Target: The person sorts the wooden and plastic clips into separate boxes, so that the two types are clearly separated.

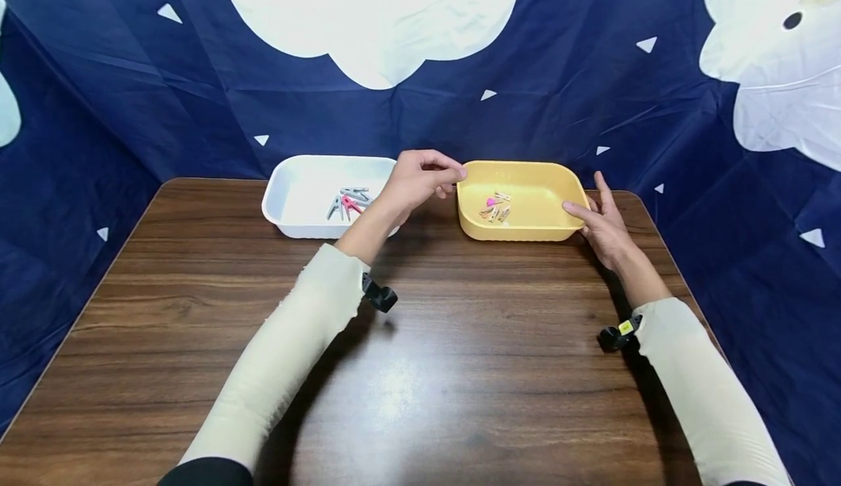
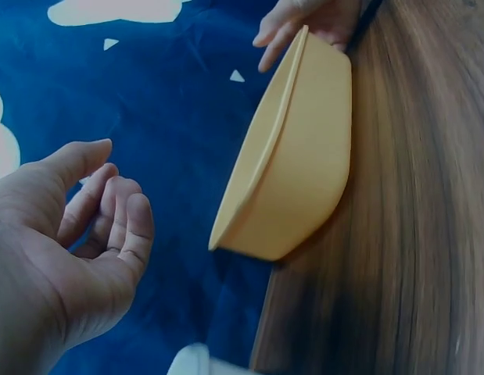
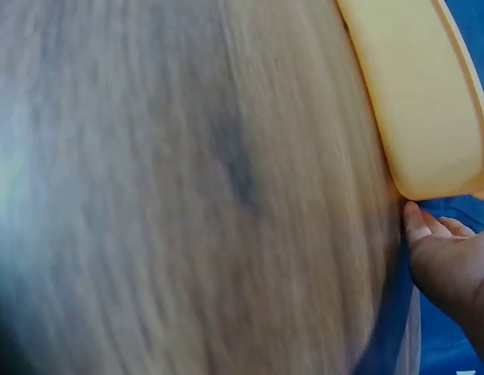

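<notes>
A yellow plastic basin [image 1: 525, 233] sits at the back right of the table, with several small wooden and pink clothespins [image 1: 496, 210] in its left part. My right hand [image 1: 606, 229] holds the basin's right end, thumb over the rim and index finger stretched out past it. In the right wrist view, fingertips [image 3: 414, 219] lie right at the basin's lower corner. My left hand [image 1: 420, 179] hovers at the basin's left end, fingers loosely bent and holding nothing; the left wrist view shows a gap between that hand [image 2: 93, 219] and the basin [image 2: 304, 156].
Left of the yellow basin stands a white basin [image 1: 296, 229] with several grey and red clothespins [image 1: 348, 201], its right end partly behind my left hand and forearm. The brown wooden table [image 1: 460, 369] stretches toward me. Dark blue cloth [image 1: 420, 121] hangs behind it.
</notes>
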`<state>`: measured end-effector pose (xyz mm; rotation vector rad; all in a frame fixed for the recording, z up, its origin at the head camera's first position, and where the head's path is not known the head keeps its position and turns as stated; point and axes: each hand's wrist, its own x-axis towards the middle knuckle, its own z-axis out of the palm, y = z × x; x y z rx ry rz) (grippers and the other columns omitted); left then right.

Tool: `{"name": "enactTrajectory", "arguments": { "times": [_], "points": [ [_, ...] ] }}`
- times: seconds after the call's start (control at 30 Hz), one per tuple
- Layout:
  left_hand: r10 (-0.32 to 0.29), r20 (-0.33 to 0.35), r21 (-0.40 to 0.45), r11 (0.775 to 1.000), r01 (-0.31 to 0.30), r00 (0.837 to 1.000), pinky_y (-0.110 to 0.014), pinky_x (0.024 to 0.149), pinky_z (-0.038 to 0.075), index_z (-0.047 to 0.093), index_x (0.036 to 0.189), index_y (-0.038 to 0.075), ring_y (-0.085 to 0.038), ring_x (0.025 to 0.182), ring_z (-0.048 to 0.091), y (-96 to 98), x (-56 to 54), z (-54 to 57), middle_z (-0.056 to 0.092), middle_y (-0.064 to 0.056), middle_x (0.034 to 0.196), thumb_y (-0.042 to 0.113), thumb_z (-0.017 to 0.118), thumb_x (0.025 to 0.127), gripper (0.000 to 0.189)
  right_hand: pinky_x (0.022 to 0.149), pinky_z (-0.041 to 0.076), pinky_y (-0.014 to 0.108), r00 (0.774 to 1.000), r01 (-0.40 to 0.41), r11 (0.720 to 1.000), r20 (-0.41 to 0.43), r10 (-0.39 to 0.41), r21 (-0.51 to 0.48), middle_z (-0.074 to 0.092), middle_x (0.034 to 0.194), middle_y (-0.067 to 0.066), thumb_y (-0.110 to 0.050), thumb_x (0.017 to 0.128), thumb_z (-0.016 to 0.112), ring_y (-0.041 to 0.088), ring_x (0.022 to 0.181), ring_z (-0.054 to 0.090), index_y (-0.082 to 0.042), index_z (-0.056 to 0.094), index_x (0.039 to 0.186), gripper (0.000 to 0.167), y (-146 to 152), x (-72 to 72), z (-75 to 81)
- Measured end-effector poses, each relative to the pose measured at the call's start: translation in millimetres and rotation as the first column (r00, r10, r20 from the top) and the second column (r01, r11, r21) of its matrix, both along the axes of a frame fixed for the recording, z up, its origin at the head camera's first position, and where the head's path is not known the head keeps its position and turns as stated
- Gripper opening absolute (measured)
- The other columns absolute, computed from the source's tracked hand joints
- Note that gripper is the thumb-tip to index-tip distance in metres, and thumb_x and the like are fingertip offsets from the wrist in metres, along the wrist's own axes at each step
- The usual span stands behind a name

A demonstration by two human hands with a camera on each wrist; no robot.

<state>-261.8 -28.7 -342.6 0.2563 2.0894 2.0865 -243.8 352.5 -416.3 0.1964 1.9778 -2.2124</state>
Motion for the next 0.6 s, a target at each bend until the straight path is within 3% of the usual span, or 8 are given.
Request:
{"name": "enactTrajectory", "arguments": {
  "times": [0.07, 0.17, 0.27, 0.4, 0.5, 0.6],
  "points": [
    [0.003, 0.006, -0.009, 1.0, -0.002, 1.0, -0.025, 0.072, 0.061, 0.084, 0.106, 0.0, -0.013, 0.074, 0.064, -8.8, 1.4, 1.1, 0.076, -0.005, 0.088, 0.006, 0.085, 0.099, 0.01, 0.099, 0.059, 0.012, 1.0, 0.007, 0.999, 0.003, -0.007, 0.045, 0.012, 0.192, 0.011, -0.015, 0.109, 0.076, 0.001, 0.138, 0.063, -0.04, -0.002, 0.183, 0.11, 4.3, 0.4, 1.4],
    [0.0, -0.004, -0.053, 0.999, 0.0, 1.0, -0.024, 0.072, 0.06, 0.085, 0.108, 0.002, -0.013, 0.077, 0.064, -22.0, 3.8, 1.5, 0.074, -0.005, 0.089, 0.01, 0.085, 0.1, 0.012, 0.098, 0.056, 0.009, 1.0, 0.005, 0.981, 0.002, -0.005, 0.194, 0.013, 0.191, 0.014, -0.023, 0.11, 0.076, 0.016, 0.162, 0.046, -0.031, 0.004, 0.184, 0.104, 11.7, 1.2, 4.6],
    [-0.007, -0.029, -0.101, 0.995, 0.004, 1.0, -0.025, 0.073, 0.061, 0.085, 0.109, 0.004, -0.017, 0.08, 0.065, -34.2, 7.6, 1.5, 0.075, -0.005, 0.089, 0.015, 0.086, 0.1, 0.014, 0.097, 0.054, 0.006, 1.0, -0.01, 0.927, -0.007, 0.013, 0.374, 0.018, 0.19, 0.018, -0.031, 0.11, 0.076, 0.031, 0.172, 0.034, -0.026, 0.006, 0.184, 0.102, 18.6, 2.2, 9.0],
    [-0.013, -0.084, -0.155, 0.988, 0.0, 0.996, -0.026, 0.073, 0.06, 0.085, 0.111, 0.007, -0.029, 0.086, 0.07, -50.4, 14.8, 2.6, 0.078, -0.001, 0.089, 0.018, 0.088, 0.099, 0.017, 0.1, 0.052, 0.005, 0.999, -0.019, 0.819, -0.031, 0.045, 0.573, 0.028, 0.186, 0.021, -0.042, 0.108, 0.076, 0.039, 0.17, 0.036, -0.023, 0.007, 0.184, 0.105, 24.2, 2.1, 16.8],
    [-0.014, -0.116, -0.201, 0.98, -0.009, 0.993, -0.026, 0.071, 0.056, 0.085, 0.112, 0.009, -0.036, 0.091, 0.07, -63.9, 20.1, 4.1, 0.078, 0.004, 0.09, 0.021, 0.089, 0.098, 0.019, 0.12, 0.05, 0.022, 0.997, -0.011, 0.753, -0.053, 0.061, 0.658, 0.031, 0.185, 0.022, -0.047, 0.106, 0.078, 0.041, 0.168, 0.04, -0.021, 0.008, 0.184, 0.108, 24.8, 1.2, 24.3],
    [-0.009, -0.129, -0.242, 0.97, -0.022, 0.992, -0.026, 0.069, 0.052, 0.084, 0.113, 0.01, -0.03, 0.09, 0.068, -78.0, 24.2, 5.8, 0.077, 0.007, 0.093, 0.023, 0.09, 0.098, 0.021, 0.135, 0.041, 0.049, 0.994, 0.001, 0.718, -0.078, 0.074, 0.696, 0.03, 0.184, 0.024, -0.047, 0.105, 0.08, 0.043, 0.166, 0.043, -0.019, 0.009, 0.184, 0.11, 23.7, 1.1, 33.3]
  ]
}}
